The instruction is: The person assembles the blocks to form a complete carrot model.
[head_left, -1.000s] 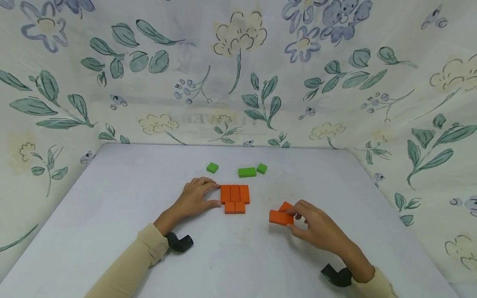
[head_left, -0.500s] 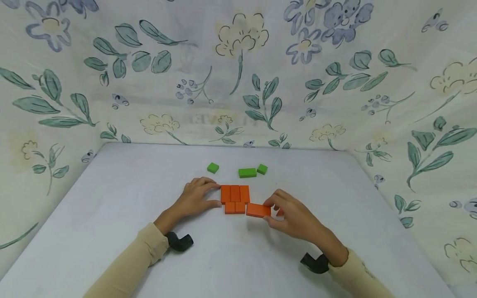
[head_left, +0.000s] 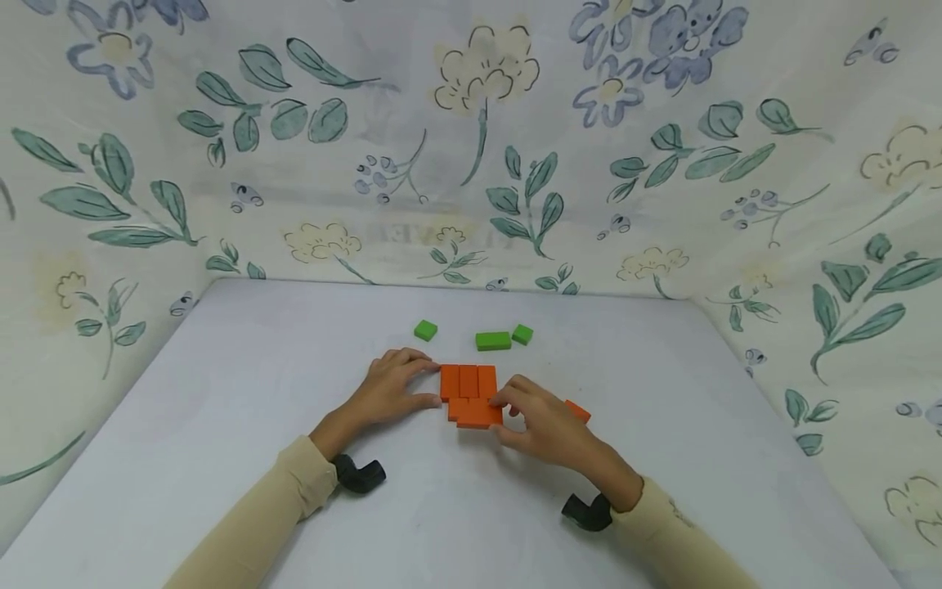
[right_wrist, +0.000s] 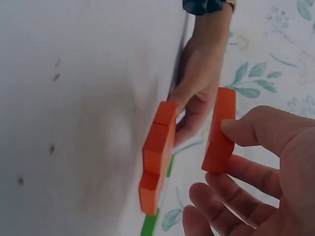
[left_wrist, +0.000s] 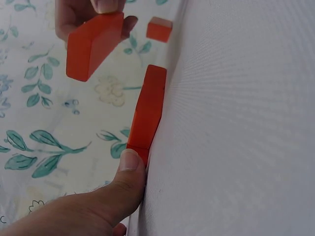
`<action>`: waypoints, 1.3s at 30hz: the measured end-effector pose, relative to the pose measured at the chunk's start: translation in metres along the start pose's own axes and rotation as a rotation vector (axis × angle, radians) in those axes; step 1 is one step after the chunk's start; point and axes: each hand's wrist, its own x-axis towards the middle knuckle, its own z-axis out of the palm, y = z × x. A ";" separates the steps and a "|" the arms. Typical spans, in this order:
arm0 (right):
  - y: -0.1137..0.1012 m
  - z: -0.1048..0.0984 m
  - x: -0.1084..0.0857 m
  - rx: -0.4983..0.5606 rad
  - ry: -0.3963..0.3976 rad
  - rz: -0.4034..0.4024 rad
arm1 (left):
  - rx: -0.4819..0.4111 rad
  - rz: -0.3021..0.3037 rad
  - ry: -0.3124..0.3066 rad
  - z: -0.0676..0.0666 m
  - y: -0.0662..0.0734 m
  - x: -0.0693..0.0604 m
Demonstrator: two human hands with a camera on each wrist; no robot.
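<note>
My right hand [head_left: 540, 424] pinches an orange rectangular block [head_left: 477, 415] by its right end. In the left wrist view this held block [left_wrist: 96, 46] hangs above the table, tilted and apart from the group of orange blocks [left_wrist: 150, 105]. From the head view it covers part of the group's near row. Three upright orange blocks [head_left: 468, 382] lie side by side behind that row. My left hand [head_left: 384, 393] rests at the group's left side, thumb and fingertips against its edge; the left wrist view has the thumb [left_wrist: 129, 162] touching a block.
Another orange block [head_left: 578, 411] lies right of the group, partly behind my right hand. Toward the back are a small green block [head_left: 425, 330], a longer green block [head_left: 493, 341] and another small green one [head_left: 522, 334]. A floral cloth [head_left: 441, 164] stands behind the white table [head_left: 294, 327].
My right hand has carried the orange block leftward, from beside the loose orange block to over the group's near row. My left hand has stayed at the group's left side.
</note>
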 end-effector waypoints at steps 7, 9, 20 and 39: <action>0.002 0.015 0.008 0.021 -0.030 0.050 | 0.001 0.018 0.009 0.001 -0.003 0.000; 0.002 0.019 0.009 0.022 -0.037 0.063 | 0.004 0.018 0.006 0.001 -0.002 0.000; 0.010 0.029 0.010 -0.007 -0.022 0.064 | 0.018 0.025 0.013 0.001 -0.003 0.000; 0.008 0.034 0.006 -0.072 0.004 -0.032 | 0.003 0.012 0.001 0.001 -0.003 -0.001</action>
